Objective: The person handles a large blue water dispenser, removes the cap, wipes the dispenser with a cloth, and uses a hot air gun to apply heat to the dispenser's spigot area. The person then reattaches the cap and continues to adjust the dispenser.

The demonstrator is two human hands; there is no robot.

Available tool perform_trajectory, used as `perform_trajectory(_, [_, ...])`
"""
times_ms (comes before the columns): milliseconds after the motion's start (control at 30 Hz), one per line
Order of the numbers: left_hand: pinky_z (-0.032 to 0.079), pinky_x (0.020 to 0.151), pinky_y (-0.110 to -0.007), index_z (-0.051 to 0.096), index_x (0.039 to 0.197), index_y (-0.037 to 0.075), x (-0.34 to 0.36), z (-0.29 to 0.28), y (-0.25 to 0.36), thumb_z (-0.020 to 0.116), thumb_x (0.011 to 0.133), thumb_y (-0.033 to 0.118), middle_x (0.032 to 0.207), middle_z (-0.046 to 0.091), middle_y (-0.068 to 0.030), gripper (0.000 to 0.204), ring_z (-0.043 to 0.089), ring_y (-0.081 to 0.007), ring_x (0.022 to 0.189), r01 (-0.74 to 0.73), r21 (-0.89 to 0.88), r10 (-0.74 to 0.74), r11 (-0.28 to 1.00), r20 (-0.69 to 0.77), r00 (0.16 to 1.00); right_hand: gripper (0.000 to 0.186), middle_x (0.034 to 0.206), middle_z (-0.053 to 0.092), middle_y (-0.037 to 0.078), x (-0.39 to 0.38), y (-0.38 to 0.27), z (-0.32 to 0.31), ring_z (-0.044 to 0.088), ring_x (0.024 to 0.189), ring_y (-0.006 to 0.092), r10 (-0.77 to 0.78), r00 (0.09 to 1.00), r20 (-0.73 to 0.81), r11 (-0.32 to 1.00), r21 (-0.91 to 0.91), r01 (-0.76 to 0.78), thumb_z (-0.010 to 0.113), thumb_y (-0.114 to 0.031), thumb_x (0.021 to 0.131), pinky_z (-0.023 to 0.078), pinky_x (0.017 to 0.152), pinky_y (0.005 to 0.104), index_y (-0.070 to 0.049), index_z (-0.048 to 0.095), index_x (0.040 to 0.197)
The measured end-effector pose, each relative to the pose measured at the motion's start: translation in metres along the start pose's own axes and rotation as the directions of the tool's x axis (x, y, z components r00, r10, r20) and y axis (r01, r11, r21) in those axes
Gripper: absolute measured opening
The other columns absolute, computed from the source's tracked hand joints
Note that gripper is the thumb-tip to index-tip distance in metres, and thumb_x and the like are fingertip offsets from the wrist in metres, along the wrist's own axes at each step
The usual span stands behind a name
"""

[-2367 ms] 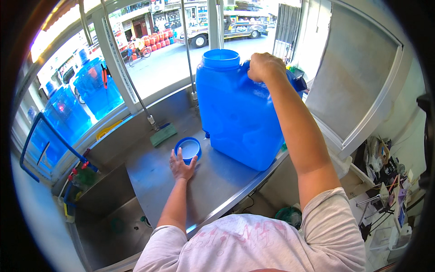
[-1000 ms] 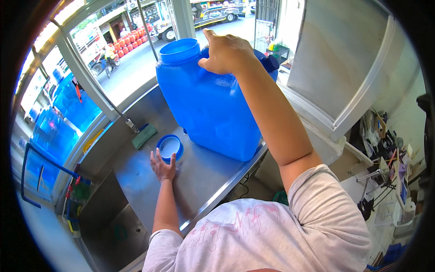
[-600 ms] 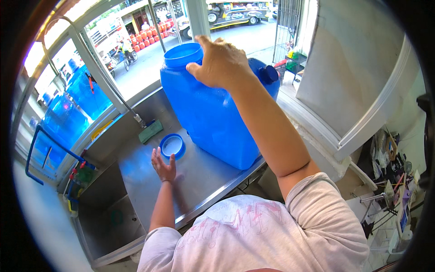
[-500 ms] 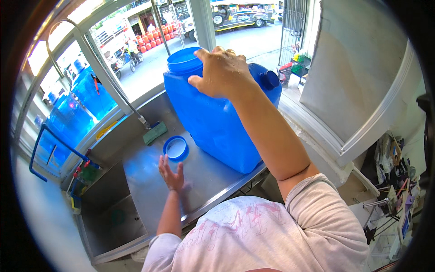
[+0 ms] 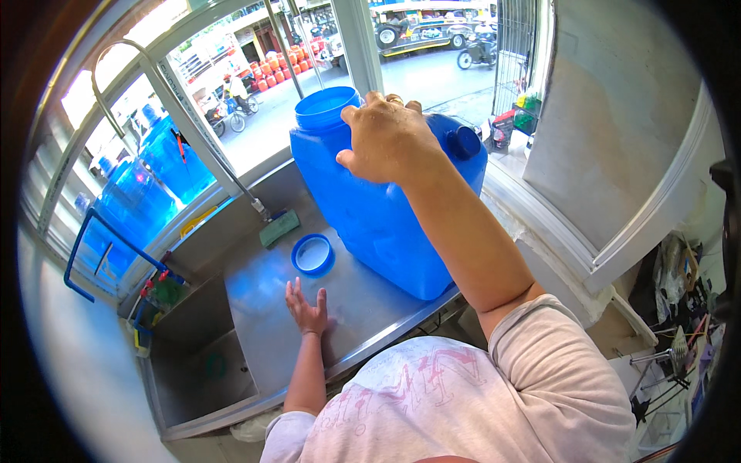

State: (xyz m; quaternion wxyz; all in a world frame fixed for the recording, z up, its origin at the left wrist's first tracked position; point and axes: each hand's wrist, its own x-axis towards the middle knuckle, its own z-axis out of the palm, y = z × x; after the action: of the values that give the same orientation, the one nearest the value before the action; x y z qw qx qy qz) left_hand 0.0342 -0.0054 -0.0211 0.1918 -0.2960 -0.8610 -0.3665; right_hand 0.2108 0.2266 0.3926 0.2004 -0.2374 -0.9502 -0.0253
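A large blue plastic water jug [image 5: 378, 224] stands upright on the steel counter, its wide round mouth uncovered. My right hand [image 5: 390, 135] is wrapped over the top of the jug, between the mouth and a small dark blue spout cap [image 5: 463, 142]; its fingertips and the part they grip are largely hidden. Lower left, my left hand [image 5: 308, 310] hovers above the counter with fingers spread and nothing in it. Just beyond those fingers lies a round blue lid [image 5: 312, 254], with its pale inside facing up. Behind the lid rests a green sponge [image 5: 279, 228].
Left of the steel counter [image 5: 270, 309] is a deep sink [image 5: 197, 378]. A blue pipe with red-handled taps [image 5: 145, 287] runs beside it. Windows rise behind, with blue containers [image 5: 127, 197] and a street outside. A white-framed panel [image 5: 610, 131] bounds the right side.
My left hand has shifted slightly and its fingers are spread a little wider. The whole view has swung a bit to the left; my right hand stays on the jug.
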Motion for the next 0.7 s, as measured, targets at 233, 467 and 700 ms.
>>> perform_trajectory(233, [0.029, 0.114, -0.052, 0.043, 0.146, 0.011, 0.002, 0.002, -0.003, 0.062, 0.091, 0.055, 0.150, 0.036, -0.0233, 0.074, 0.036, -0.0411, 0.139, -0.022, -0.017, 0.023, 1.000, 0.052, 0.998, 0.055, 0.131, 0.057, 0.021, 0.007, -0.006, 0.003, 0.055, 0.127, 0.0350, 0.126, 0.992, -0.017, 0.992, 0.002, -0.126, 0.070, -0.038, 0.088, 0.044, 0.105, 0.0509, -0.007, 0.058, 0.132])
perform_trajectory(467, [0.029, 0.114, -0.051, 0.043, 0.147, 0.012, 0.004, -0.001, -0.004, 0.062, 0.091, 0.055, 0.150, 0.037, -0.0228, 0.073, 0.036, -0.0409, 0.139, -0.067, -0.042, 0.072, 0.997, 0.143, 0.987, 0.049, 0.139, 0.051, 0.020, 0.010, -0.012, 0.010, 0.049, 0.133, 0.0332, 0.166, 0.986, 0.002, 0.978, -0.125, -0.164, 0.065, -0.031, 0.089, 0.039, 0.108, 0.0503, -0.011, 0.058, 0.133])
perform_trajectory(700, [0.029, 0.114, -0.051, 0.043, 0.146, 0.011, 0.007, 0.002, -0.008, 0.064, 0.092, 0.049, 0.150, 0.037, -0.0237, 0.070, 0.036, -0.0421, 0.138, -0.096, -0.170, 0.119, 0.981, 0.135, 0.984, 0.069, 0.144, 0.051, 0.021, 0.020, -0.014, 0.029, 0.048, 0.134, 0.0380, 0.184, 0.977, -0.111, 0.933, -0.293, -0.209, 0.068, -0.054, 0.086, 0.038, 0.109, 0.0558, -0.023, 0.050, 0.145])
